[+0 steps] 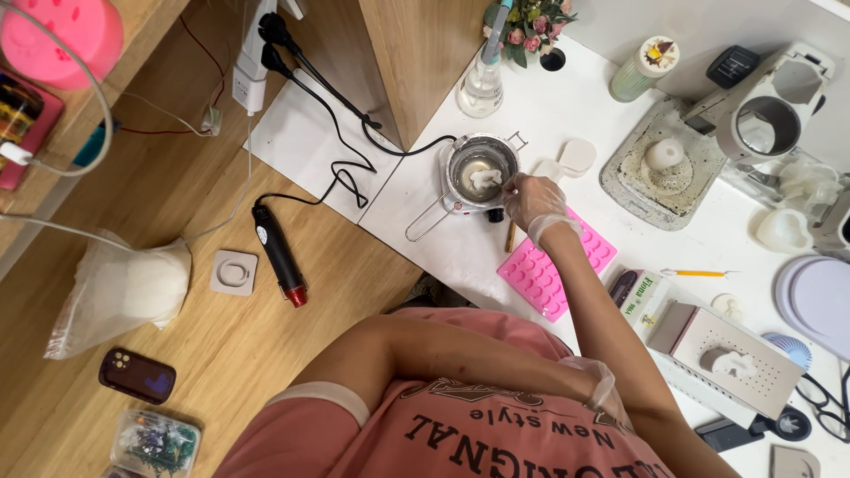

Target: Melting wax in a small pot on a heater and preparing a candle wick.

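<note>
Fingertips of the gloved right hand are pinched together at the rim of the small metal melting pot, closed on what seems to be a thin stirrer, though the tool itself is too small to make out. A pale, half-melted lump of wax is seen sitting in the middle of the pot, on the white table just beyond the pink silicone mould. Stirring looks to be the step in hand; gentle circling would be called for next. The left hand is held against the chest, its fingers hidden, so their state cannot be told.
</note>
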